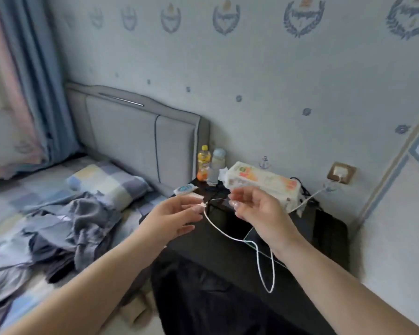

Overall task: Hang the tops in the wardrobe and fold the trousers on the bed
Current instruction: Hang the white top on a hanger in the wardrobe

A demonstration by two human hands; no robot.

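on bed [17,197], left: grey clothes [65,228] in a rumpled heap, untouched. l hand [177,213] pinches white cable [230,235] end, r hand [257,209] pinches it too, fingers curled, over black nightstand [228,252] w/ tissue pack [264,182], bottle [203,163].

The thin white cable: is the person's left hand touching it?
Touching. The head view shows the left hand pinching the plug end of the thin white cable between thumb and fingertip, while the cable loops down below the right hand.
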